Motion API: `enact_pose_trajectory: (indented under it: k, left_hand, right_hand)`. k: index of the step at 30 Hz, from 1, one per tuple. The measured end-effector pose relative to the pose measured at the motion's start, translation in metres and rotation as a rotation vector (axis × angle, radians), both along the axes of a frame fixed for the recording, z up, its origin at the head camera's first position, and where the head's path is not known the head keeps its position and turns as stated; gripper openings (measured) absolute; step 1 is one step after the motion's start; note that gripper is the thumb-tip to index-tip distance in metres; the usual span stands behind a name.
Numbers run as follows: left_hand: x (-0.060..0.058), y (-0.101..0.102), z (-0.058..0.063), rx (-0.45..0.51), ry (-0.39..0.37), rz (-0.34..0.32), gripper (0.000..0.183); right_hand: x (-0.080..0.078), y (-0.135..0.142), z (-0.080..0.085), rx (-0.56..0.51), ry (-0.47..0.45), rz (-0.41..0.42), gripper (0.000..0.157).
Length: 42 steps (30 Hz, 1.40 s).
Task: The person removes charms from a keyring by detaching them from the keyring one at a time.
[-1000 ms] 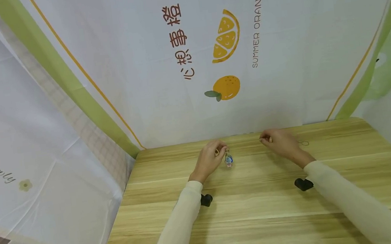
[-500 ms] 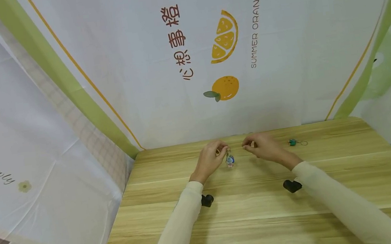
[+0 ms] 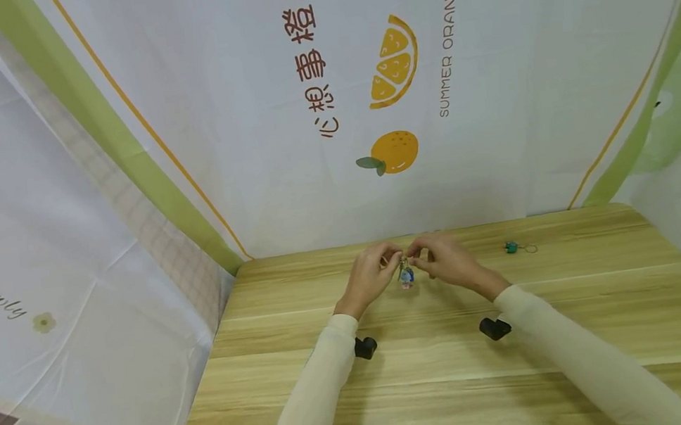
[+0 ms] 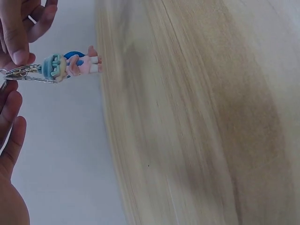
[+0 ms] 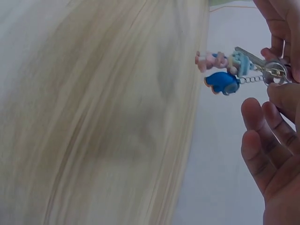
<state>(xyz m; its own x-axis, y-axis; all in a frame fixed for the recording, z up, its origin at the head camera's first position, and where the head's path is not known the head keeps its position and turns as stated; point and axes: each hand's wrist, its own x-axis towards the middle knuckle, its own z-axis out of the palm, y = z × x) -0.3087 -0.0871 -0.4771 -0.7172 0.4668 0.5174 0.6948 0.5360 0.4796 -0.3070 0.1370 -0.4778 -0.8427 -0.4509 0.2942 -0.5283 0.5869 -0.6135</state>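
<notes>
A keychain (image 3: 406, 277) hangs between the two hands above the far part of the table. It carries a small figurine (image 4: 75, 64) with a light-blue cap and pink clothes, a blue charm (image 5: 222, 83) on a short chain, and a thin silver metal strip. My left hand (image 3: 366, 274) pinches it at its top, by the metal ring (image 5: 274, 72). From the other side, my right hand (image 3: 449, 263) has thumb and fingertip at that same ring, its other fingers loosely bent. Fingers partly hide the ring.
A teal-green charm (image 3: 511, 247) with a wire ring lies on the wooden table (image 3: 438, 385), right of the right hand. A white cloth (image 3: 272, 178) printed with oranges hangs behind the table's far edge.
My right hand has moved left to meet the keychain at the left hand, uncovering the green charm. The left hand has shifted slightly right, still holding the keychain.
</notes>
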Motion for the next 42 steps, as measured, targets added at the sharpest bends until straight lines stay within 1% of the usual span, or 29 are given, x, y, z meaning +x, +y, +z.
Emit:
enact_pose_trajectory:
  k: [7, 11, 16, 20, 25, 30, 33, 38, 42]
  left_hand:
    - [0.0012, 0.0013, 0.0004, 0.019, -0.008, -0.007, 0.016]
    - [0.0012, 0.0012, 0.0002, 0.025, -0.005, -0.005, 0.015]
    - [0.0005, 0.0019, 0.0001, 0.024, 0.000, -0.003, 0.015]
    - [0.0002, 0.0025, -0.0001, 0.014, -0.010, -0.002, 0.016]
    - [-0.0003, 0.0031, -0.0012, -0.008, -0.032, 0.005, 0.020]
    - [0.0002, 0.0033, -0.0016, -0.016, -0.056, 0.000, 0.020]
    - [0.0004, 0.0035, -0.0019, -0.018, -0.064, -0.001, 0.020]
    - [0.0003, 0.0039, -0.0021, -0.023, -0.065, -0.002, 0.020]
    - [0.0005, 0.0046, -0.0020, -0.024, -0.057, -0.007, 0.019]
  right_hand:
    - [0.0014, -0.0068, -0.0011, -0.027, 0.042, -0.003, 0.008]
    - [0.0001, -0.0074, -0.0028, -0.040, 0.041, -0.010, 0.007]
    - [-0.0001, -0.0061, -0.0031, -0.058, 0.041, -0.041, 0.007]
    - [0.0009, -0.0045, -0.0022, -0.068, 0.058, -0.053, 0.008]
    - [0.0012, -0.0031, -0.0026, -0.072, 0.094, -0.071, 0.008]
    - [0.0004, -0.0018, -0.0034, -0.062, 0.124, -0.093, 0.009]
    - [0.0002, -0.0017, -0.0038, -0.054, 0.156, -0.103, 0.009]
    - [0.0005, -0.0018, -0.0040, -0.042, 0.216, -0.119, 0.007]
    - [0.0019, -0.0023, -0.0029, -0.031, 0.222, -0.130, 0.007]
